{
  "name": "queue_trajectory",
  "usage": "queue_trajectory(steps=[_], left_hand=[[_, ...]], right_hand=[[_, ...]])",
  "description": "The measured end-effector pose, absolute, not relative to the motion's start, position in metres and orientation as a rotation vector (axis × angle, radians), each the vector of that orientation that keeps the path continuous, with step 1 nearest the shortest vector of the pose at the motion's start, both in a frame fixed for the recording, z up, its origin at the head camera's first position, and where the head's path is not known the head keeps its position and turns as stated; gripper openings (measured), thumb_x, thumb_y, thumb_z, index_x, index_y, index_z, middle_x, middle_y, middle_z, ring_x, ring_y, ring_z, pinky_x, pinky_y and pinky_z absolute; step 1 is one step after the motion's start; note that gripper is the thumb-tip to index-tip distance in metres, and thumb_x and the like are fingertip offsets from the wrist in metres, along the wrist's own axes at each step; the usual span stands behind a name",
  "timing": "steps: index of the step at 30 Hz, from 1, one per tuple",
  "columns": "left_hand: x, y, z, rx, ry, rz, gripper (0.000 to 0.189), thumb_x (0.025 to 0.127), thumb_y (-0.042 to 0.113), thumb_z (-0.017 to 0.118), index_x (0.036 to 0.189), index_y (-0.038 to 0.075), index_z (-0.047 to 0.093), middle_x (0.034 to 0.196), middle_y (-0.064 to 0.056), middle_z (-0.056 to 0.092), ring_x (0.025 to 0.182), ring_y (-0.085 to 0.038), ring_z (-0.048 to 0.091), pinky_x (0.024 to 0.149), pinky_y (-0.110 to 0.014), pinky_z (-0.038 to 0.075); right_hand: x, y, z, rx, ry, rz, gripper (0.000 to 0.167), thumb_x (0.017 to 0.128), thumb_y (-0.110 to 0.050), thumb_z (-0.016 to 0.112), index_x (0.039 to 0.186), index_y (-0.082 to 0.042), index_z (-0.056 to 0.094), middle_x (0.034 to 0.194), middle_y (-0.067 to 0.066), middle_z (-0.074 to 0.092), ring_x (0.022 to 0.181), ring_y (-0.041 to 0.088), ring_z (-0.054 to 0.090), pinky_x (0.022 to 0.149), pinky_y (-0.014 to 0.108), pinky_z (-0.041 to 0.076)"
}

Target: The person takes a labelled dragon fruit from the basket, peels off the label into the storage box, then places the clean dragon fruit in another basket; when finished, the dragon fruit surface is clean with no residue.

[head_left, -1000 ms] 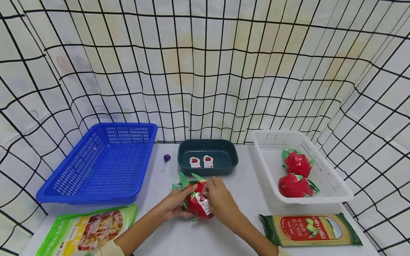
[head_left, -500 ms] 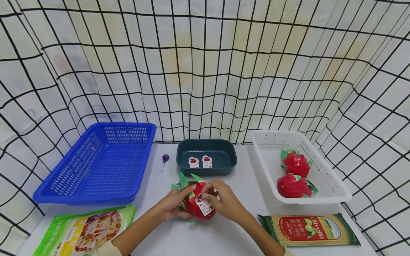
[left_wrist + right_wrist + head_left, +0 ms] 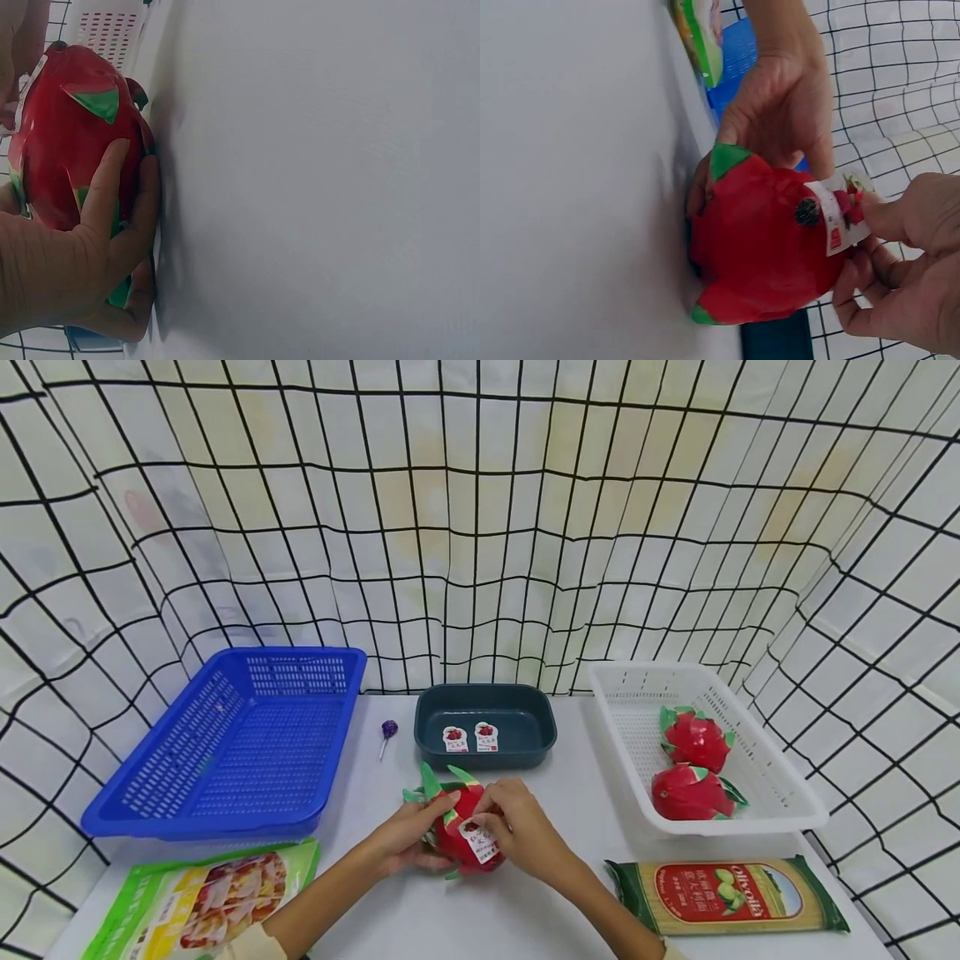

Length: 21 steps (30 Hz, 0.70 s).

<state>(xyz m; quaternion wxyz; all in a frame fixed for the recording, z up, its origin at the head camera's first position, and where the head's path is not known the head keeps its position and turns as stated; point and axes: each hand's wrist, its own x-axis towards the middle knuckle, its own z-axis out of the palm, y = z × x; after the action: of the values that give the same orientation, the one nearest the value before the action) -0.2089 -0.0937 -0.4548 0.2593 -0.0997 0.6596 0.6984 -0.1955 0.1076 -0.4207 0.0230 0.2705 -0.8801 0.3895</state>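
Note:
In the head view a red toy dragon fruit (image 3: 452, 842) with green leaf tips is held at the middle front of the table. My left hand (image 3: 408, 837) grips it from the left, thumb on top and fingers spread around its side, as the left wrist view also shows. A white printed sticker (image 3: 480, 843) lies along the fruit's right side. My right hand (image 3: 525, 828) pinches that sticker's upper edge between thumb and fingers. In the right wrist view, part of the sticker (image 3: 834, 217) stands off the fruit's skin near the dark stem end.
Behind the hands, a dark green tray (image 3: 486, 760) contains two similar stickers (image 3: 486, 737). A lollipop (image 3: 388, 728) lies beside a blue basket (image 3: 322, 810). At right, a white basket (image 3: 637, 777) holds two dragon fruits (image 3: 693, 793). Pasta (image 3: 727, 897) and a green food bag (image 3: 217, 897) lie in front.
My right hand has uncurled somewhat from over the sticker, its thumb now at the upper edge and more of the print showing. The left hand keeps its grip on the dragon fruit.

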Motion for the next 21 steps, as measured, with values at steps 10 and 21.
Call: queue_trajectory(steps=[10,21], left_hand=[[-0.211,-0.094,-0.458,-0.228,1.798,1.897,0.071,0.093,0.051,0.058,0.135,-0.004,0.043,0.13,-0.024,0.051,0.111,-0.042,0.057,0.077,-0.052,0.059],[-0.21,-0.093,-0.458,-0.239,1.783,1.912,0.069,0.093,0.047,0.061,0.138,-0.002,0.042,0.135,-0.026,0.048,0.118,-0.045,0.053,0.077,-0.053,0.059]], right_hand=[[-0.196,0.125,-0.392,1.045,-2.943,1.634,0.011,0.094,-0.017,0.064,0.094,-0.01,0.056,0.123,0.011,0.057,0.121,0.025,0.044,0.085,0.03,0.057],[-0.212,0.136,-0.383,0.988,-2.897,2.151,0.021,0.095,-0.018,0.061,0.102,0.002,0.062,0.128,0.015,0.055,0.122,0.022,0.045,0.09,0.037,0.056]])
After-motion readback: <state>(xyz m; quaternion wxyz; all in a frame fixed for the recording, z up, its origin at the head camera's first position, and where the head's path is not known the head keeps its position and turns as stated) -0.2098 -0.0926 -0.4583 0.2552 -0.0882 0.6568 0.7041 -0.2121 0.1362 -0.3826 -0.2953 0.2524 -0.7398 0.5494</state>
